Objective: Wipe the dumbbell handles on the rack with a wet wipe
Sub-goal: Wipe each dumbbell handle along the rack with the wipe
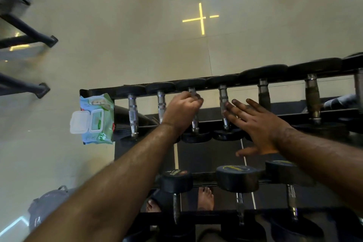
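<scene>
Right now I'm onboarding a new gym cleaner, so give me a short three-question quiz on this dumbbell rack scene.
1. True or false: the wet wipe pack has its lid flipped open.
2. Which hand grips a dumbbell handle on the top row: A) left hand B) right hand?
3. Fill in: the wipe pack sits at the rack's ____ end.

Key: 1 true; 2 A; 3 left.
</scene>
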The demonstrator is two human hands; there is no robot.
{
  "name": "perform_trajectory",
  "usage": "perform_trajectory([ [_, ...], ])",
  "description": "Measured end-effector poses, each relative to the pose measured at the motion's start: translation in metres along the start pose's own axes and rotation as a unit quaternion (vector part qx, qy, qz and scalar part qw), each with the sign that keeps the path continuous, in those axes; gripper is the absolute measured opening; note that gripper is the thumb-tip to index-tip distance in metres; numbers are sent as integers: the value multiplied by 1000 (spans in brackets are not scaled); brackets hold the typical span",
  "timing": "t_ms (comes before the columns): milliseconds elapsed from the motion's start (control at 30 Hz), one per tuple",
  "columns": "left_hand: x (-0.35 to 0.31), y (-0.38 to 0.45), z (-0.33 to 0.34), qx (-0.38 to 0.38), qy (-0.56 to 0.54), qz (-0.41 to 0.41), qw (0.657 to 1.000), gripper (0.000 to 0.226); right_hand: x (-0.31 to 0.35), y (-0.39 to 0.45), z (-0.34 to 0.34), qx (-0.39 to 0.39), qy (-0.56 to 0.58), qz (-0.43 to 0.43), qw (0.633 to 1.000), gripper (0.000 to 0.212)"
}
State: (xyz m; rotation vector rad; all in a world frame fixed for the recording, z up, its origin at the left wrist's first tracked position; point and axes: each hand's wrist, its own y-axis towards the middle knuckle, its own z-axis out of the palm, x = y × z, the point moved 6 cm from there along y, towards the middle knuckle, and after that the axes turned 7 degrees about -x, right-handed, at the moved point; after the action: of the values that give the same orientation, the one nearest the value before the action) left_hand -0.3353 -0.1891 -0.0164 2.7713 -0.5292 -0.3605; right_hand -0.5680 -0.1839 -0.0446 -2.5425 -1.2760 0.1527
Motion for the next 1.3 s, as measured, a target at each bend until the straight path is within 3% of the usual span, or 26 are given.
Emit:
perform_trajectory([
  [133, -31, -23, 13, 198, -30, 72, 977, 25, -1, 0, 3, 36, 2, 10, 999, 134],
  [200, -22, -31, 4, 272, -86, -3, 958, 27, 0, 1, 2, 24, 9, 5, 1000, 134],
  [267, 0, -32, -13, 251, -121, -125, 952, 23, 0, 1, 2, 14, 10, 4, 1000, 134],
  [367, 15, -36, -30, 165, -57, -228, 958, 16, 0, 0, 1, 20, 14, 1, 1000, 134],
  [467, -10, -49, -15, 246, -28, -235, 940, 14, 0, 0, 0, 5, 21, 1, 1000, 135],
  [567, -8, -45, -13, 264, -183, -295, 900, 14, 0, 1, 1, 12, 19, 4, 1000, 135],
  [633, 2, -30, -21, 206, -274, -325, 882, 17, 1, 1, 2, 14, 17, 4, 1000, 136],
  [733, 19, -4, -45, -43, -151, -297, 942, 23, 0, 0, 4, 15, 18, 3, 1000, 137],
  [767, 18, -2, -45, -76, -123, -274, 951, 23, 1, 1, 3, 13, 17, 3, 1000, 137],
  [833, 12, -5, -29, -58, -104, -243, 963, 22, 0, 1, 4, 10, 15, 5, 1000, 137],
  [933, 5, -29, -16, -21, -135, -273, 952, 14, 0, 1, 3, 11, 15, 5, 1000, 136],
  [1100, -15, -44, -13, 181, -156, -136, 962, 23, 0, 2, 3, 0, 14, -1, 1000, 138],
  [1167, -7, -19, -21, 114, -138, -120, 977, 21, 1, 2, 5, -2, 7, -6, 1000, 140],
  [1233, 6, 5, -28, -20, -83, -127, 988, 19, 1, 2, 5, -4, 1, -5, 1000, 141],
  [1300, 11, 14, -21, -54, -8, -122, 991, 15, 0, 2, 5, -10, -3, -3, 1000, 141],
])
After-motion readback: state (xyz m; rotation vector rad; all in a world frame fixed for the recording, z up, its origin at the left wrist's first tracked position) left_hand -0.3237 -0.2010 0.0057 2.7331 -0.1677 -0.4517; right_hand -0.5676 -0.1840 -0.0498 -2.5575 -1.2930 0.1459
